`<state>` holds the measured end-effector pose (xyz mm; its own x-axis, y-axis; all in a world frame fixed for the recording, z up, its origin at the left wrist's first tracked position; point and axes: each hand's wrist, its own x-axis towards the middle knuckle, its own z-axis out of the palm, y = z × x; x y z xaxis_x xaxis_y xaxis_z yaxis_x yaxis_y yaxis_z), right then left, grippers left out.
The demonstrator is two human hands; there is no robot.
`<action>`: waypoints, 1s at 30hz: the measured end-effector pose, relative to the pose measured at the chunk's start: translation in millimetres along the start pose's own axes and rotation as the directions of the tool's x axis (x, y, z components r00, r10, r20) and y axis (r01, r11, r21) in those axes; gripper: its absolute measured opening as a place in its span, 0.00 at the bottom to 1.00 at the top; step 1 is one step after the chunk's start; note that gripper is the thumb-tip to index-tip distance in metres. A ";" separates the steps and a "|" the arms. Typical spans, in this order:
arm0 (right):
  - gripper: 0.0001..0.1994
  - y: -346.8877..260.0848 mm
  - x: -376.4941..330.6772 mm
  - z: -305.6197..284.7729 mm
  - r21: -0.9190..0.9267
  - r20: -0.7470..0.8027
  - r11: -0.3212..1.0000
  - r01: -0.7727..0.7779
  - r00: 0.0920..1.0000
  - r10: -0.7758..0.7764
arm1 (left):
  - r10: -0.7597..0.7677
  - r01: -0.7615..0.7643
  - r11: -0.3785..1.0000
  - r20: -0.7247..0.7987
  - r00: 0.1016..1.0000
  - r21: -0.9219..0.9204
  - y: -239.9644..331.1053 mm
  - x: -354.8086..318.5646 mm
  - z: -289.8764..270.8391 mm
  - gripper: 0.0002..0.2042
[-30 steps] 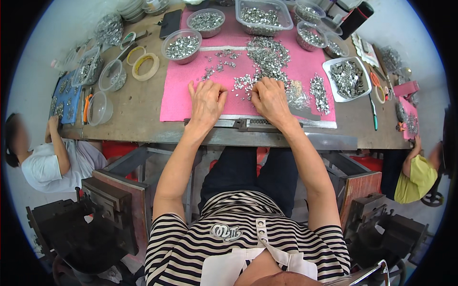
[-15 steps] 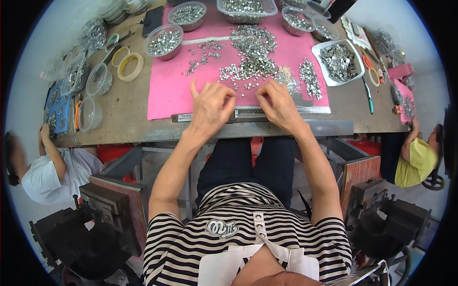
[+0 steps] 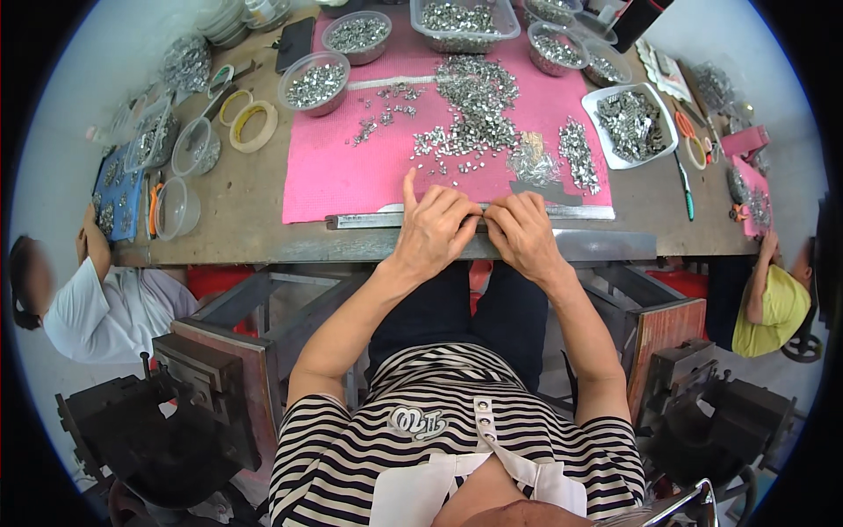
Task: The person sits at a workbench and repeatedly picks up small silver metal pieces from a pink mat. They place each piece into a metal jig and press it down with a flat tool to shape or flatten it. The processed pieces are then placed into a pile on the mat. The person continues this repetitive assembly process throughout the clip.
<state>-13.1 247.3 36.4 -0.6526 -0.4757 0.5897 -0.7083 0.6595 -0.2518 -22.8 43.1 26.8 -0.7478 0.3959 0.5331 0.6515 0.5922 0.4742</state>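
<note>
**Hidden Middle**

At the table's [image 3: 246,198] front edge, left hand [image 3: 435,232] and right hand [image 3: 527,234] hide part of the metal rail [image 3: 364,221]; anything between them is too small to tell. Toward the back edge, a clear tub [image 3: 465,44] is cut off.

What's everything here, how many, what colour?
Table: one, brown, middle
Large mat: one, pink, table centre
Metal bits: countless, silver, on large mat
Metal bar: one, grey, near table's front
Tubs: several, clear, back and left
Tray: one, white, right
Tape rolls: two, yellowish, left
Side mats: two, blue left, pink right
Tools: several, mostly orange, both sides
Slab: one, black, back left
Machines: two, black, lower corners
Workers: two, white and yellow shirts, either side
Left hand: one, bare, near metal bar
Right hand: one, bare, near metal bar
</note>
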 end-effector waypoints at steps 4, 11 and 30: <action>0.08 5.2 2.9 -1.8 0.083 -0.014 0.996 -0.039 0.999 0.040 | -0.115 0.121 0.992 -0.112 0.987 0.043 -21.5 4.3 -19.3 0.04; 0.05 19.8 54.6 34.2 0.028 -0.024 0.992 -0.120 0.992 0.120 | -0.233 0.266 0.933 -0.159 0.959 0.242 -73.0 20.1 -34.6 0.04; 0.04 19.0 74.0 47.7 0.044 -0.002 0.972 -0.231 0.973 0.231 | -0.142 0.153 0.971 -0.073 0.987 0.183 -60.6 24.6 -34.3 0.02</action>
<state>-87.8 196.9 38.6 -0.7980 -0.3094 0.5171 -0.5499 0.7249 -0.4149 -76.4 -7.1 35.2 -0.8213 0.2555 0.5100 0.4947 0.7642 0.4138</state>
